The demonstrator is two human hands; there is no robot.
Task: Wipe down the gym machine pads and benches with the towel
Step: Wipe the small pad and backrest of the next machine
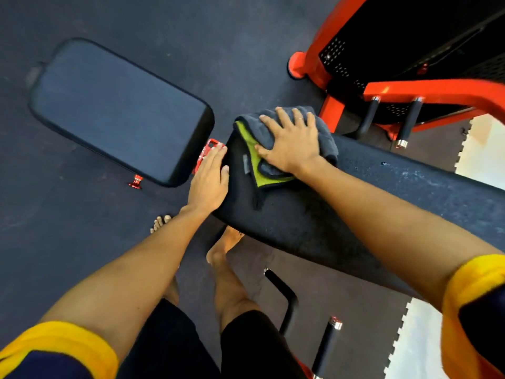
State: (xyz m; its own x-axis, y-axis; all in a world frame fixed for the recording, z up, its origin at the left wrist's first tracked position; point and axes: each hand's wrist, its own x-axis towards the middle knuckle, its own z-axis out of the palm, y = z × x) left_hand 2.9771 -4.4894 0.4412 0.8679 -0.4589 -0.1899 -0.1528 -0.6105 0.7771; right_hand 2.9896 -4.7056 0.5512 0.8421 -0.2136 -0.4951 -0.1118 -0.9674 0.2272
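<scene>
No text, brand or number can be read; the small grey tag (246,164) on the towel (250,121) is too blurred.

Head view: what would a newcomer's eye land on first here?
The right hand pressed flat on a grey-and-green towel at the end of the long black bench pad, centre frame, with the left hand resting on that pad's end. Next, the red-orange machine frame at upper right and the separate seat pad at upper left.

Long pad (314,222) off the right edge, towel (246,135) middle beneath right hand (292,143).
</scene>
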